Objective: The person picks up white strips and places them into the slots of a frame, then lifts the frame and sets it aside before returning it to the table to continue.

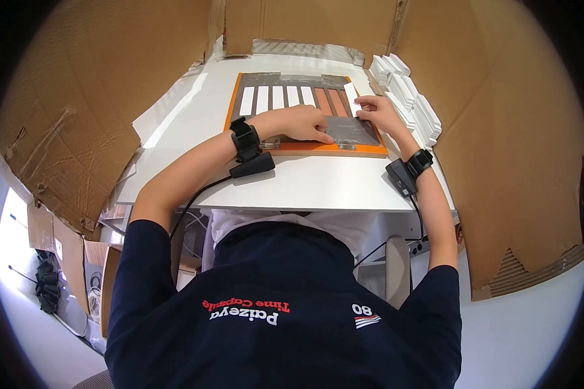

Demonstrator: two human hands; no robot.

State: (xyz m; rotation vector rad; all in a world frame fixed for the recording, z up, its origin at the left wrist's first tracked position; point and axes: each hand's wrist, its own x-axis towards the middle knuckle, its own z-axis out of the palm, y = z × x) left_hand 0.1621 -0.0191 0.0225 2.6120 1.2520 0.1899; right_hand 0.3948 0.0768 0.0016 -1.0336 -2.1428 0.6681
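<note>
An orange-edged board [363,150] with a grey slotted plate [360,131] lies on the white table [318,185]. Several slots hold white strips [262,100]; two slots at the right show bare brown [331,102]. My left hand [303,123] rests flat on the plate, fingers pressed down near its lower middle. My right hand [377,112] pinches a white strip [352,98] at the plate's right edge. Both wrists carry black bands with small black boxes and cables.
Stacks of white strips [410,97] line the table's right side. Cardboard walls [499,129] enclose the table at left, back and right. A loose white sheet [169,107] lies at the left. Cables hang below the table's front edge.
</note>
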